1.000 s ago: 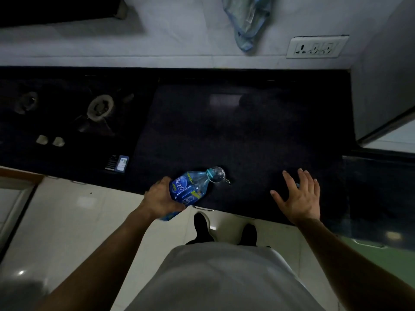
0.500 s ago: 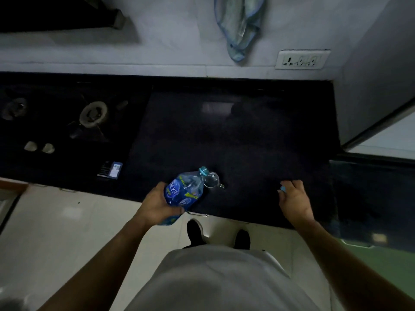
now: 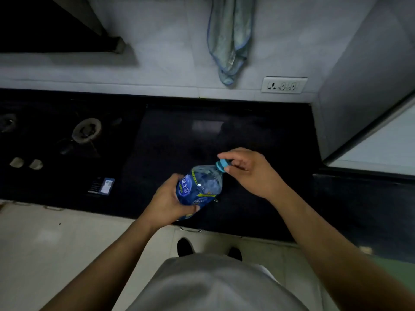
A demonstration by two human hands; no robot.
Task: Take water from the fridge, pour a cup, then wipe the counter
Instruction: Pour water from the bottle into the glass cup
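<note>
Two hands are engaged: the bottle [image 3: 199,187], above the tabletop [image 3: 247,131] edge, is gripped by the left hand [image 3: 165,199]; the cap [image 3: 222,164], just fetched, is pinched onto it by the right hand [image 3: 253,173]. Pouring is judged finished.

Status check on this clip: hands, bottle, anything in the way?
Left hand grips bottle body. Right hand pinches its blue cap. Cap at bottle mouth. Nothing obstructing hands.

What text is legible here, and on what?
Nothing reads cleanly.
The label on the bottle: white characters on blue, too blurred to quote; the left hand covers part.
The cap, pinched by the right hand: no print seen.
The small card on the counter: print too small.
The wall socket: no markings legible.
</note>
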